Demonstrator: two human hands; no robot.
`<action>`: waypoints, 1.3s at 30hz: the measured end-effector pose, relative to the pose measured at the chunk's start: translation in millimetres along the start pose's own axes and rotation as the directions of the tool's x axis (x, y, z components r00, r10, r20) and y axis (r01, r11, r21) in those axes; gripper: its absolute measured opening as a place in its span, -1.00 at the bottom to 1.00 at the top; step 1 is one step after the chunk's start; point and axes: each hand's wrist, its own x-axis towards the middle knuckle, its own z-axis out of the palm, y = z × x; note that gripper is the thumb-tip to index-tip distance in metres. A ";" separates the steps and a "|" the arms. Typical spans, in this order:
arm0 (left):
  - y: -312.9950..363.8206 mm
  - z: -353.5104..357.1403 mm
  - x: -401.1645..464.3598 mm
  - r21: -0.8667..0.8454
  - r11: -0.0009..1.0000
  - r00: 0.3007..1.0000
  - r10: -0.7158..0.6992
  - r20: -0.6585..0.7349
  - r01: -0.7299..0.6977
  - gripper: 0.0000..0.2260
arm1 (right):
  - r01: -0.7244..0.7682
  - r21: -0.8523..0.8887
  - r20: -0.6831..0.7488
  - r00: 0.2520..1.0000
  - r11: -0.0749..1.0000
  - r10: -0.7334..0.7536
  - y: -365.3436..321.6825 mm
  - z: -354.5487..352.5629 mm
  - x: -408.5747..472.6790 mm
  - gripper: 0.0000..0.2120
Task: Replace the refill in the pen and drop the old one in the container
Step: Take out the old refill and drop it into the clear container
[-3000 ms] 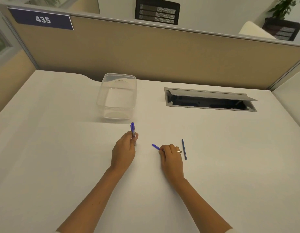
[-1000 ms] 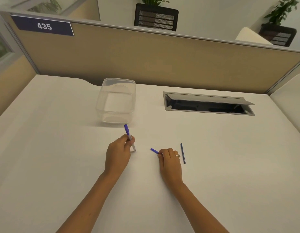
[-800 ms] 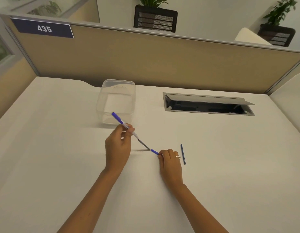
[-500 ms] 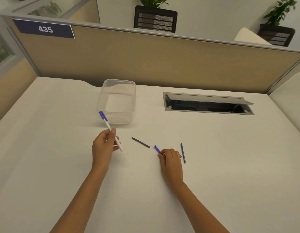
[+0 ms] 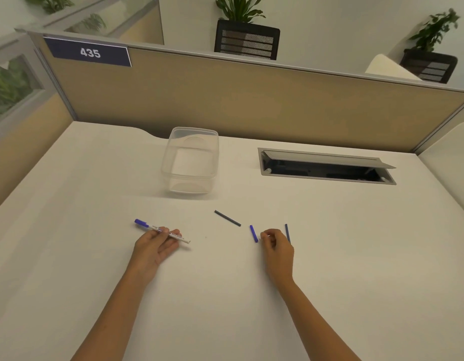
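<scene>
My left hand (image 5: 154,246) lies on the white desk, thumb and fingers loosely holding the white pen barrel (image 5: 171,234), whose blue end points left. A dark refill (image 5: 227,218) lies loose on the desk between my hands. A short blue pen piece (image 5: 253,233) lies just left of my right hand (image 5: 277,250), whose fingers are curled together and hold nothing I can see. A thin blue refill (image 5: 287,229) lies behind that hand, partly hidden. The clear plastic container (image 5: 170,155) stands farther back, with nothing in it.
An open cable hatch (image 5: 327,168) is set into the desk at the back right. A tan partition (image 5: 251,100) closes off the desk's far edge. A second desk surface (image 5: 449,157) begins at the right.
My left hand pulled the pen barrel away to the left, and the dark refill slid out onto the desk. My right hand let go of the short blue piece.
</scene>
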 end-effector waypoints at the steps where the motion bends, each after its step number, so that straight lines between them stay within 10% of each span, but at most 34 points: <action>1: -0.7 -1.9 0.2 -0.032 0.999 1.000 0.000 0.002 0.000 -0.94 | -0.037 0.039 -0.029 0.999 0.999 0.038 -2.0 -1.2 1.1 -0.93; 9: 5.0 -11.9 0.5 -0.113 0.992 0.997 -0.058 0.059 0.065 -0.90 | 0.214 -0.177 0.131 0.973 0.961 -0.192 -43.1 27.1 14.6 -0.91; 20: 10.6 -14.0 11.6 -0.179 0.979 0.993 -0.088 0.078 0.101 -0.89 | 0.577 -0.562 0.492 0.809 0.592 -0.322 -60.7 73.6 15.2 -0.73; 29: 33.1 -16.1 41.6 -0.187 0.978 0.995 -0.085 0.046 0.092 -0.90 | 0.570 -0.210 0.130 0.822 0.795 -0.555 -151.6 80.7 45.9 -0.74; 39: 24.0 -20.2 52.5 -0.160 0.983 0.995 -0.084 0.052 0.092 -0.86 | 0.216 -0.471 0.367 0.930 0.855 -0.033 -225.0 181.7 174.2 -0.85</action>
